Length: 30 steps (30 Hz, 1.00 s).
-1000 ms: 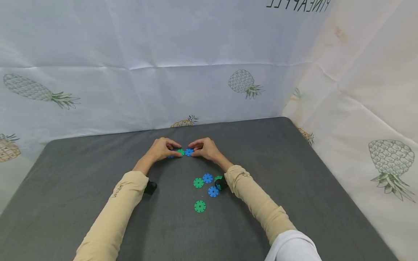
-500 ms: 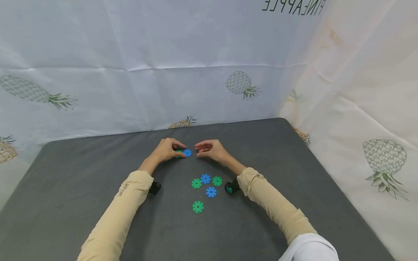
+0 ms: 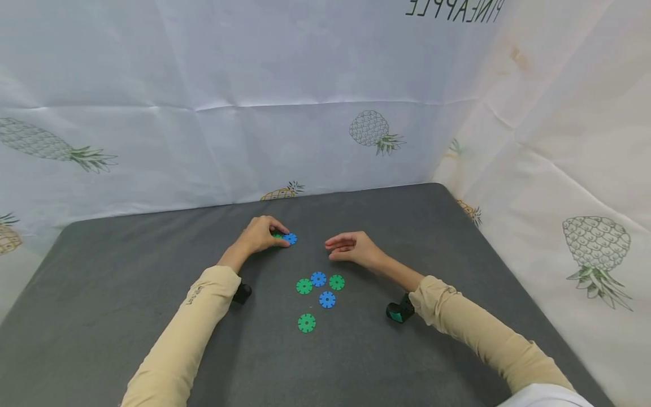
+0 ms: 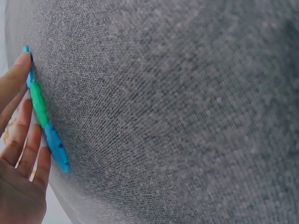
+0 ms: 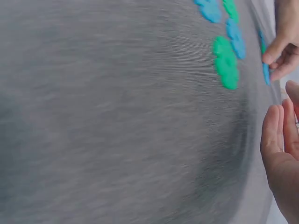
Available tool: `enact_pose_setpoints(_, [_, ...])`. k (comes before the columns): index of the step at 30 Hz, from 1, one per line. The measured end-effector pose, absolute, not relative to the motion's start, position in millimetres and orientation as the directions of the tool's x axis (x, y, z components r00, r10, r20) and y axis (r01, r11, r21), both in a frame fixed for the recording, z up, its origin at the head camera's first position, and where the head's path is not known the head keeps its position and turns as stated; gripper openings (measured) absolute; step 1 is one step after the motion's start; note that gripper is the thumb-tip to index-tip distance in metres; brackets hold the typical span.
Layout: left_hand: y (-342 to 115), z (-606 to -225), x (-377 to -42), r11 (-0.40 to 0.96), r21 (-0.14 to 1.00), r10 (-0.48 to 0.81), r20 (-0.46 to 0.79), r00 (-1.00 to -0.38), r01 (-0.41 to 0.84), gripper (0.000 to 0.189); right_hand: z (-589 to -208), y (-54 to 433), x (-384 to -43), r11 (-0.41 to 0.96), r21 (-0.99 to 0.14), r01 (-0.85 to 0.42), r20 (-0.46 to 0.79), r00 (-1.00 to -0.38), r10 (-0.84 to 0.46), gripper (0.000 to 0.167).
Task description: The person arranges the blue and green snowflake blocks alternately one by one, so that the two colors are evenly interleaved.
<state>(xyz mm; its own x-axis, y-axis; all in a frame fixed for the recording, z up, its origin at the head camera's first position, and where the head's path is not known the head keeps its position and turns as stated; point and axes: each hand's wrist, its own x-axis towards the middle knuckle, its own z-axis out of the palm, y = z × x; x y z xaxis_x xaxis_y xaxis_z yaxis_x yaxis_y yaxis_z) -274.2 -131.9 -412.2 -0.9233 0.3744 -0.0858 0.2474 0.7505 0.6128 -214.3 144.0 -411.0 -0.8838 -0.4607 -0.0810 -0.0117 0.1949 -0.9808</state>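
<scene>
Near the far side of the table, my left hand (image 3: 259,234) pinches a blue notched plastic disc (image 3: 290,239) between thumb and fingers. In the left wrist view that disc is one end of a row: a blue disc (image 4: 28,77), a green disc (image 4: 38,103) in the middle, and another blue disc (image 4: 57,148) at the other end. They look joined edge to edge. My right hand (image 3: 354,249) is off to the right, its fingers loosely bent and nothing in them.
Several loose notched discs lie nearer me, among them a green disc (image 3: 337,282), a blue disc (image 3: 328,299) and the nearest green disc (image 3: 307,323). A pineapple-print cloth (image 3: 305,147) hangs behind the grey table (image 3: 417,362).
My right hand has let go of the blue end disc and moved right and nearer me. My left hand has shifted slightly right along the row, now at that disc.
</scene>
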Motion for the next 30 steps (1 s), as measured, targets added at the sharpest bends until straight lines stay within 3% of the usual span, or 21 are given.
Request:
enact_pose_setpoints(16, [-129.7, -413.0, -272.9, 0.754, 0.605, 0.374, -0.075, -0.924, 0.256, 0.028, -421.7, 167.5, -186.6, 0.259, -0.965, -0.035, -0.119, -0.823, -0.555, 0.041])
enact_pose_setpoints(30, [-130.5, -411.9, -272.4, 0.762, 0.607, 0.354, -0.098, -0.93, 0.227, 0.029, -421.8, 164.6, -192.4, 0.373, -0.908, -0.189, -0.087, -0.788, -0.61, 0.042])
